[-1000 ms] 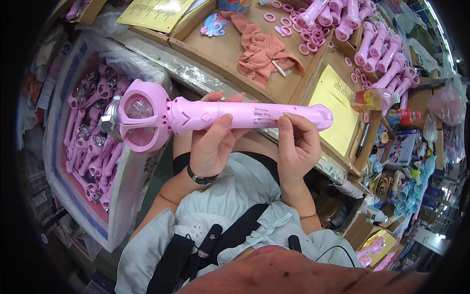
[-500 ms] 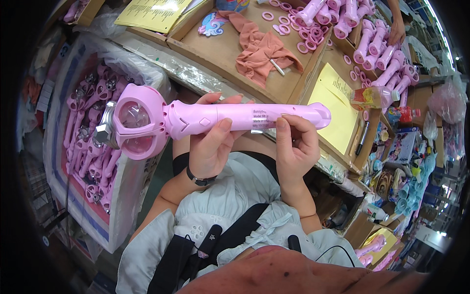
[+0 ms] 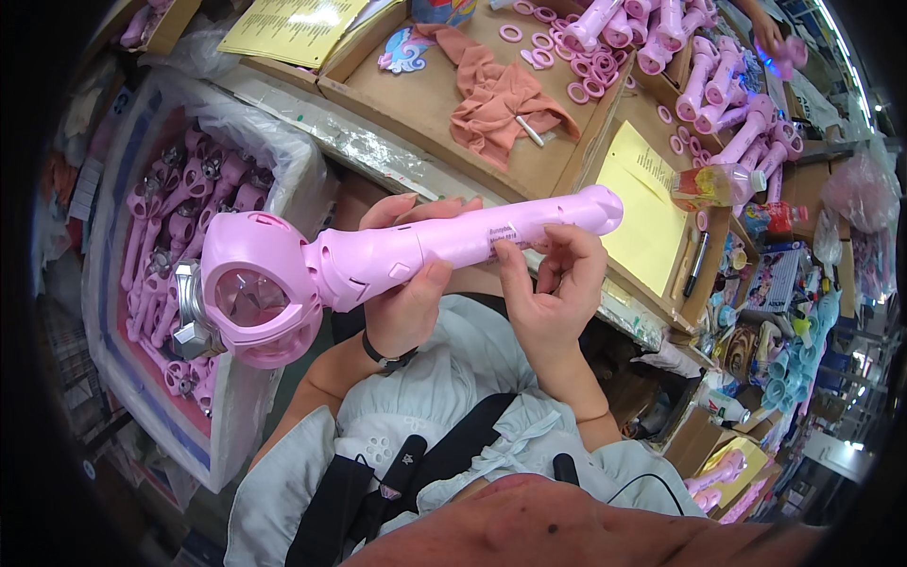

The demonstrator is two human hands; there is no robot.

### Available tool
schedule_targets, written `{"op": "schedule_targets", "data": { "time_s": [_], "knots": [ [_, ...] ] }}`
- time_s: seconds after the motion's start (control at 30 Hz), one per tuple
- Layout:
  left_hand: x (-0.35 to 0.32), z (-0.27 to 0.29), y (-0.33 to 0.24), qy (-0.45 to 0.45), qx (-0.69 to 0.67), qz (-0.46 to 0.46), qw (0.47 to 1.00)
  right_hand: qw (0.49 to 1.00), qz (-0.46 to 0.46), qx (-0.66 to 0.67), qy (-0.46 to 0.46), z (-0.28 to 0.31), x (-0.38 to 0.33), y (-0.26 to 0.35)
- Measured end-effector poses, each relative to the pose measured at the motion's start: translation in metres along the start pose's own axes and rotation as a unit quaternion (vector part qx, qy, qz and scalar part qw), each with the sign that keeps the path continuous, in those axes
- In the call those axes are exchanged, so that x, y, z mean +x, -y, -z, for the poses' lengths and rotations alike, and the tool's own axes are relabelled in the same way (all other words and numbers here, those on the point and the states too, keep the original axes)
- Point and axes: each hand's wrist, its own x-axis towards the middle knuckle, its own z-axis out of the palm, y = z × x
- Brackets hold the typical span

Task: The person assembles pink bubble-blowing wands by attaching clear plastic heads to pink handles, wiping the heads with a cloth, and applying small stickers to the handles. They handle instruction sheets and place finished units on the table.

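A pink toy wand (image 3: 373,263) with a round, open-sided head, a clear gem inside it and a silver tip lies slantwise across my view, head to the left. My left hand (image 3: 408,307) is wrapped around the grip from below, fingers behind and thumb in front. On the handle sits a small clear label sticker (image 3: 502,232) with dark print. My right hand (image 3: 557,298) has its thumb at the sticker's lower edge, with the curled fingers against the handle beside it. Part of the sticker is hidden by that hand.
At left stands a lined bin (image 3: 227,416) of pink wands. Ahead, a cardboard tray (image 3: 406,99) holds an orange cloth (image 3: 501,113) and pink rings (image 3: 595,71). Yellow sheets (image 3: 642,208), a bottle (image 3: 713,186) and more wands lie right; another person's hand (image 3: 767,33) is beyond.
The wand has tilted, its head lower and nearer me, its far end slightly higher. My right hand has shifted left along the handle, thumb and index finger farther apart.
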Motion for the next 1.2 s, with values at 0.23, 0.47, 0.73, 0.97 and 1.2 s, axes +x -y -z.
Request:
{"op": "schedule_targets", "data": {
  "time_s": [0.23, 0.47, 0.73, 0.97, 1.2],
  "knots": [
    [0.002, 0.001, -0.005, -0.033, -0.004, 0.005, 0.999, 0.998, -0.056, -0.037, -0.022, 0.021, 0.006, -0.009],
    [0.024, 0.019, -0.030, -0.008, 0.061, 0.056, 0.997, 0.973, 0.053, -0.214, 0.073, 0.060, 0.023, -0.032],
    [0.081, 0.004, -0.029, 0.039, -0.023, 0.160, 0.986, 0.963, -0.071, 0.019, 0.260, 0.011, 0.002, -0.028],
    [0.069, -0.010, 0.029, -0.005, 0.347, -0.138, 0.928, 0.983, -0.107, -0.068, 0.135, -0.018, -0.015, -0.019],
    [0.077, 0.001, 0.038, 0.075, 0.037, -0.012, 0.996, 0.977, -0.076, 0.059, 0.191, -0.010, -0.030, -0.014]
  ]
}}
